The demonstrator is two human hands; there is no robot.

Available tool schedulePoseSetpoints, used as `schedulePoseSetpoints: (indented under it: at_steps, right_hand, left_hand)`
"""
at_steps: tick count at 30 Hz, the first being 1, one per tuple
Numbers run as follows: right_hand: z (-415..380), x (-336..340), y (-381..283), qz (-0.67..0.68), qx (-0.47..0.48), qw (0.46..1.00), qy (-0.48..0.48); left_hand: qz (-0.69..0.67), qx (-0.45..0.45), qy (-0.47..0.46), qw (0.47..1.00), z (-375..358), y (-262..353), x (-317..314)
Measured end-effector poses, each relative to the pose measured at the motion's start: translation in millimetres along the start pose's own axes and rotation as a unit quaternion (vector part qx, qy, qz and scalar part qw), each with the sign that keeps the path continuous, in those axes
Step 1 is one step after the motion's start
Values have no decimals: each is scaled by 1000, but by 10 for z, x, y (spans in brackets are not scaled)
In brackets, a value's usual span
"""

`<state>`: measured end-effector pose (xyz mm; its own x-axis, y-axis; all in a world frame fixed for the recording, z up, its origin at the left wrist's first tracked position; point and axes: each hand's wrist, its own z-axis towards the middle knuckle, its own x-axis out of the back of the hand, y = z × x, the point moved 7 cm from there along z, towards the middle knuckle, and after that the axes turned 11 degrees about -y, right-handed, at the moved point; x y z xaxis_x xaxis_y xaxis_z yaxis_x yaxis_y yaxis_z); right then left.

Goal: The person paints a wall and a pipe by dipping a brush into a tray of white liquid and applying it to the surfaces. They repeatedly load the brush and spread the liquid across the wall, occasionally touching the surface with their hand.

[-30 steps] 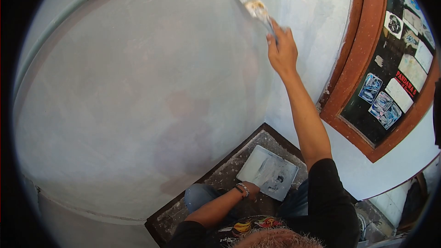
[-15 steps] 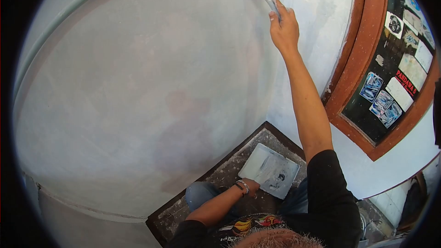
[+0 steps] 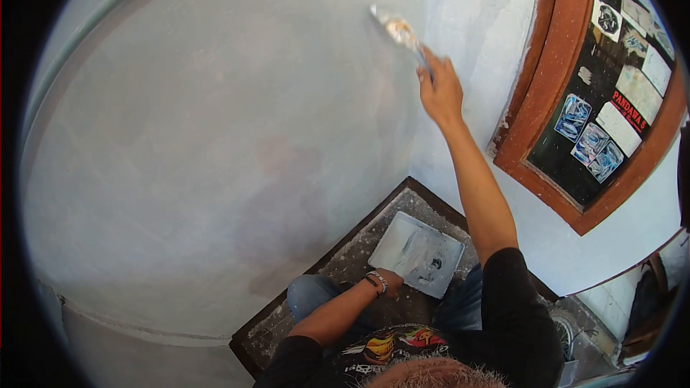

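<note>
My right hand (image 3: 441,92) is closed round the handle of a paintbrush (image 3: 399,31), raised in front of the grey wall (image 3: 215,100) near the corner. The brush's pale bristles point up and to the left, at or close to the wall; exact contact cannot be told. Low in the view, my left hand (image 3: 389,284) grips the near left edge of a paint tray (image 3: 440,246). Pale paint coats the tray, with a dark patch towards its right side. Bracelets circle my left wrist.
A red-brown wooden frame (image 3: 535,86) with a sticker-covered dark panel (image 3: 611,111) stands on the right. A pipe (image 3: 86,25) curves along the upper left. Beneath the tray is a dark-edged, speckled surface (image 3: 345,262). A spoked wheel (image 3: 564,332) shows at the lower right.
My right hand and the paintbrush have moved down and a little left, and the brush is tilted further left. My left hand still holds the tray; the whole view has shifted slightly.
</note>
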<state>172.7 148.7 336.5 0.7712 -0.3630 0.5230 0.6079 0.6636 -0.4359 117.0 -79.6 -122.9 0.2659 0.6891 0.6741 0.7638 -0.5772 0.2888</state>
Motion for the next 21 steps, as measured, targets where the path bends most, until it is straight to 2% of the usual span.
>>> schedulePoseSetpoints:
  at_steps: [2, 5, 9, 13, 16, 19, 21]
  right_hand:
    - [226, 130, -161, 4, 20, 999, 42]
    - [261, -101, -54, -76, 18, 997, -9]
    - [-316, -557, 399, -101, -12, 991, -85]
    - [-799, -575, 710, -95, -46, 983, -152]
    - [-585, -397, 909, -81, -54, 975, -202]
    - [-58, -193, 987, 18, -107, 962, -251]
    - [377, -127, 933, 62, -129, 944, -297]
  left_hand:
    - [-8, 7, -8, 1000, -10, -23, 10]
    - [-16, 21, -18, 1000, -46, -63, 27]
    - [-4, 23, -13, 1000, -141, -6, 37]
    - [0, 28, -18, 999, -81, -41, -36]
    - [6, 20, 1, 1000, -9, -51, -57]
    - [28, -1, 36, 999, 113, -63, -108]
    - [5, 4, 9, 1000, -40, 24, 38]
